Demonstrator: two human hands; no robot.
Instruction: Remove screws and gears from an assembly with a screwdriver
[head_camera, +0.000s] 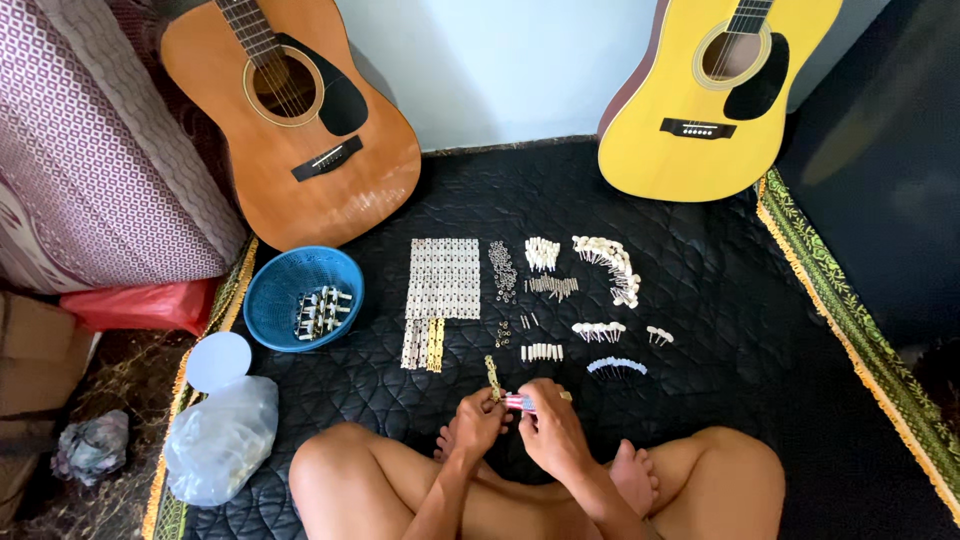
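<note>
Sitting cross-legged at the near edge of a black quilted mat (700, 300), the person has both hands together right over the ankles. The left hand (480, 420) pinches a thin gold tuner strip (492, 377) at its lower end, so the strip stands up out of the fingers with its long axis running away from the body, tilted a bit left toward the far edge. The right hand (550, 430) is closed around a small pink-handled tool (519, 402), which lies crosswise, its tip pointing left at the strip's base, touching or nearly so, can't quite tell.

Just beyond the hands, rows of small white pegs (600, 262), metal screws (502, 270) and a block of tuner plates (443, 278) are laid out mid-mat. A blue basket (270, 300) with tuners sits at the left edge, a clear plastic bag (220, 440) near the left front corner. Two acoustic guitars, brown (320, 170) and yellow (690, 150), lean at the far edge.
</note>
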